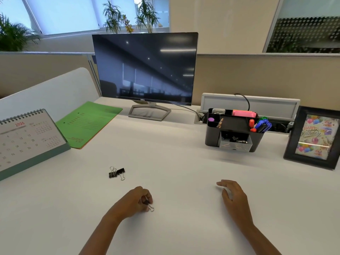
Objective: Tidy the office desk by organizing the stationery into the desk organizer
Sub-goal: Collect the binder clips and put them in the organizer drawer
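White desk top (pixel 174 162) is spreading wide, and the black plastic desk organizer (pixel 211 137) is sitting at the back right with its clear drawer (pixel 234 145) pulled out, likely so clips can drop in. The left hand (pixel 136 201) is curling its fingers round one small black binder clip with silver wire handles (pixel 149 205), likely to carry it there, while the right hand (pixel 233 196) is hovering with loose, open fingers, holding nothing. Two more black binder clips (pixel 116 173) are lying touching, well apart from the organizer, making three to put away.

worktop (pixel 165 153) white | organizer (pixel 211 137) black | binder clips (pixel 116 173) black | folder (pixel 88 124) green | sticky notes (pixel 243 113) pink | markers (pixel 264 124) blue
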The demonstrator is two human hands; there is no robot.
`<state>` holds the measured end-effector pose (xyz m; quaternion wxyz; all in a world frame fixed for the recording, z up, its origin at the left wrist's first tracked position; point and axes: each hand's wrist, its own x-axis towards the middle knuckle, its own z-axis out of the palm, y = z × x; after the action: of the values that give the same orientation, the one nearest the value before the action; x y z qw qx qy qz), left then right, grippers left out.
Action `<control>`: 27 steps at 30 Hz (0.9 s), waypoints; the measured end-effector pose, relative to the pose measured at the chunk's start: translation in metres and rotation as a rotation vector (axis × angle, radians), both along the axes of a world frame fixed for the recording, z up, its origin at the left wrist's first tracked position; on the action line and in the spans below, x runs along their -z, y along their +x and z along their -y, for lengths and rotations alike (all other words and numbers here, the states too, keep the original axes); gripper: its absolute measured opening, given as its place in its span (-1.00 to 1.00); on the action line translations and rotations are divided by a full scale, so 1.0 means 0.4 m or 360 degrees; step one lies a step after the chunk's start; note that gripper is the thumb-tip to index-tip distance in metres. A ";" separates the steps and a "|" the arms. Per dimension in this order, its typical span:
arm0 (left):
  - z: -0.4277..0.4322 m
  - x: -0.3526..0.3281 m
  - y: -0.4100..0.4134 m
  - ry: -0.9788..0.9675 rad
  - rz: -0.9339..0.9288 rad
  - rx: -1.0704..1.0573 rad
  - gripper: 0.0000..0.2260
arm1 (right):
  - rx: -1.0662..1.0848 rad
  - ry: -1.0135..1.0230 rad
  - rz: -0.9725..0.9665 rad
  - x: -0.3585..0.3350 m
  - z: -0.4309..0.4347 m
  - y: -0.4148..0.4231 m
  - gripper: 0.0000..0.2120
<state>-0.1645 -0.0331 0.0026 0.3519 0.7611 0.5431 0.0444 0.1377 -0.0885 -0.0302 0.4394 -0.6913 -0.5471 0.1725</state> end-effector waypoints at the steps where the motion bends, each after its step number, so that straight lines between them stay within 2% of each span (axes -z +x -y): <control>1: -0.003 0.002 0.012 0.0039 0.0027 -0.0002 -0.76 | -0.0007 -0.0002 -0.0038 -0.002 0.004 -0.010 -0.67; 3: -0.006 0.008 0.041 0.0126 0.0096 -0.0014 -0.88 | -0.0042 0.0011 -0.0153 -0.008 0.010 -0.033 -0.67; 5: -0.009 0.011 0.080 0.0221 0.0171 -0.0021 -0.92 | -0.0099 -0.0042 -0.0357 -0.013 0.012 -0.061 -0.69; 10: -0.018 0.003 0.195 0.0389 0.0363 0.0005 -0.87 | -0.0361 -0.0547 -0.1297 -0.041 -0.002 -0.147 -0.85; 12: -0.018 -0.005 0.240 0.0419 0.0434 0.0013 -0.88 | -0.0401 -0.0606 -0.1405 -0.054 -0.004 -0.162 -0.86; 17: -0.010 -0.021 0.325 0.0477 0.0527 0.0047 -0.88 | -0.0250 -0.0473 -0.1555 -0.074 -0.030 -0.124 -0.84; 20: -0.016 -0.029 0.343 0.0533 0.0514 0.0092 -0.75 | -0.0145 -0.0404 -0.1538 -0.101 -0.064 -0.067 -0.87; 22: -0.027 -0.031 0.335 0.0639 0.0439 0.0078 -0.67 | -0.0031 -0.0313 -0.1356 -0.128 -0.098 -0.012 -0.89; 27: -0.071 -0.015 0.275 0.0801 0.0037 -0.0076 -0.64 | 0.0187 -0.0008 -0.0257 -0.213 -0.187 0.132 -0.83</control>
<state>-0.0545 -0.0046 0.0087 0.1563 0.8110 0.5288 0.1953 0.1905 -0.0137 0.0550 0.4896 -0.7072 -0.4680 0.2029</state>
